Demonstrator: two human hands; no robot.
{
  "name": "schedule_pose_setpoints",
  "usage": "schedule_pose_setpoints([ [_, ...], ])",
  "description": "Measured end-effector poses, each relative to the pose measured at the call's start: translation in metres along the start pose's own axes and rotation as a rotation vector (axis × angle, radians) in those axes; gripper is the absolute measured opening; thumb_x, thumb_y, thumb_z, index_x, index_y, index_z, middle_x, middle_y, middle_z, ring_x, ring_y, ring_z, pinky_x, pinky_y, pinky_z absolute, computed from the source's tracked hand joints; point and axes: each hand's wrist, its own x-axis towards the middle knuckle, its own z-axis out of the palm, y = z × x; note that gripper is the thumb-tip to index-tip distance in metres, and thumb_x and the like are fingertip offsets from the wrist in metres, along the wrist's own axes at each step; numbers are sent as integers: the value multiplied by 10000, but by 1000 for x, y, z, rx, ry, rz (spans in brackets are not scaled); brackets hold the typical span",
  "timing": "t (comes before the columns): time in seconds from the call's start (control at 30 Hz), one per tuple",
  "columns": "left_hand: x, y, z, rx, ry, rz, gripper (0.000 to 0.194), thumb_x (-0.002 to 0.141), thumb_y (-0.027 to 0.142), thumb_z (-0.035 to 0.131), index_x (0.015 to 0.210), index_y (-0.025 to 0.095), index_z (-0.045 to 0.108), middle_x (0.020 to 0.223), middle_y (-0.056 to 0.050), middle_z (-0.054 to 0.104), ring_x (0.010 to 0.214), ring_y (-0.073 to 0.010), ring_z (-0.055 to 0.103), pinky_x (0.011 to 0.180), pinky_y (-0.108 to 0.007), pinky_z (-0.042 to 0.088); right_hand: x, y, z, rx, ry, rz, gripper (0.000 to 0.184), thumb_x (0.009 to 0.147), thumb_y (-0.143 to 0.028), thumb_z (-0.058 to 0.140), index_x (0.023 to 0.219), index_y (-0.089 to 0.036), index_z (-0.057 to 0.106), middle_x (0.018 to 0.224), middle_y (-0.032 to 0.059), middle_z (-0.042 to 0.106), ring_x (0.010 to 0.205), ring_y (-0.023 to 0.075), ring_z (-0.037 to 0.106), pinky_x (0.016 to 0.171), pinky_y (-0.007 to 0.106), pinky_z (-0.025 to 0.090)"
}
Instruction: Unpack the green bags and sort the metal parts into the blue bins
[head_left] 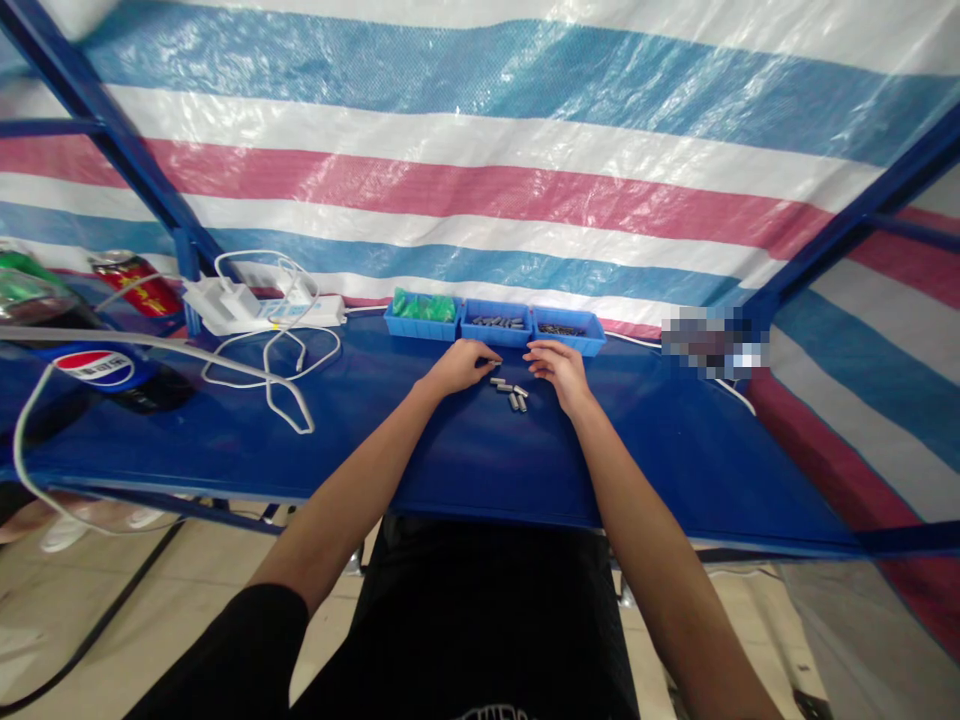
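Observation:
My left hand (463, 367) is closed in a pinch over the blue table, and a small silvery metal cylinder shows at its fingertips. Opposite it, my right hand (559, 372) has its fingers stretched toward the left, slightly apart, with nothing visible in them. Between and just below the hands lie several loose metal cylinders (514, 400). Behind the hands stand three blue bins in a row. The left bin (422, 328) contains green plastic pieces or wrapping, the middle bin (495, 338) more metal cylinders, and the right bin (592, 343) small dark metal parts.
At the left are a Pepsi bottle (112, 370) lying tilted, a red can (139, 285), and a white power strip (322, 311) with plugs and a looped white cable (266, 375). A blurred-out object (712, 343) is at the right. Striped sheeting (480, 190) hangs behind the table.

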Motion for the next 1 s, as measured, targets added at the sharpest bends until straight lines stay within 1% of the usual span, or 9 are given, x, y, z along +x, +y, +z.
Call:
schedule_pose_setpoints([
  [0.1, 0, 0, 4, 4, 13, -28, 240, 900, 224, 637, 1025, 203, 840, 1006, -88, 814, 847, -212, 740, 834, -303, 560, 0, 0, 0, 6, -3, 2, 259, 644, -353, 793, 873, -232, 787, 820, 37, 797, 622, 131, 654, 574, 235, 469],
  [0.3, 0, 3, 5, -40, 69, -37, 247, 902, 188, 599, 979, 184, 833, 1008, -97, 791, 856, -200, 721, 838, -304, 570, -1, -1, 1, 0, -11, 2, 265, 645, -359, 792, 876, -230, 783, 815, 35, 794, 626, 131, 655, 583, 237, 472],
  [0.4, 1, 4, 6, -96, 92, -61, 232, 891, 194, 618, 982, 177, 831, 1004, -100, 791, 841, -194, 727, 829, -303, 587, -1, -1, 1, 1, -18, 1, 267, 644, -360, 799, 876, -229, 783, 817, 36, 794, 623, 130, 654, 578, 235, 470],
  [0.5, 2, 7, 8, -208, 134, -122, 214, 877, 226, 666, 1010, 172, 824, 1019, -96, 805, 853, -202, 745, 843, -318, 602, 0, 1, 1, -12, -22, -4, 264, 649, -361, 798, 878, -230, 783, 814, 37, 795, 620, 131, 654, 572, 236, 469],
  [0.57, 4, 9, 9, -342, 175, -169, 222, 873, 278, 702, 1029, 165, 814, 1032, -97, 811, 881, -212, 759, 869, -332, 608, 1, 3, 1, -25, -21, -13, 263, 652, -362, 797, 881, -232, 783, 805, 34, 793, 617, 134, 654, 568, 239, 470],
  [0.63, 6, 11, 11, -504, 208, -213, 282, 858, 361, 747, 1036, 147, 798, 1000, -103, 813, 873, -217, 766, 867, -339, 611, 2, 5, 2, -38, -28, -28, 272, 654, -370, 804, 888, -234, 784, 800, 31, 792, 618, 137, 655, 571, 244, 477],
  [0.73, 8, 14, 14, -685, 231, -283, 432, 810, 517, 795, 973, 117, 772, 855, -101, 797, 733, -190, 739, 752, -311, 601, 3, 7, 3, -54, -81, -65, 313, 653, -397, 831, 921, -240, 789, 824, 28, 798, 627, 141, 657, 577, 252, 484],
  [0.83, 10, 15, 15, -770, 254, -355, 537, 764, 636, 798, 885, 115, 748, 721, -71, 753, 602, -147, 667, 635, -271, 551, 0, 6, 6, -62, -150, -97, 362, 652, -420, 861, 961, -246, 791, 851, 30, 806, 644, 150, 661, 583, 262, 487],
  [1.0, 10, 17, 16, -821, 287, -444, 572, 730, 691, 800, 827, 129, 744, 680, -52, 729, 570, -118, 616, 568, -238, 473, -5, 4, 9, -58, -206, -110, 396, 646, -431, 885, 985, -249, 790, 846, 29, 809, 662, 157, 660, 603, 275, 498],
])
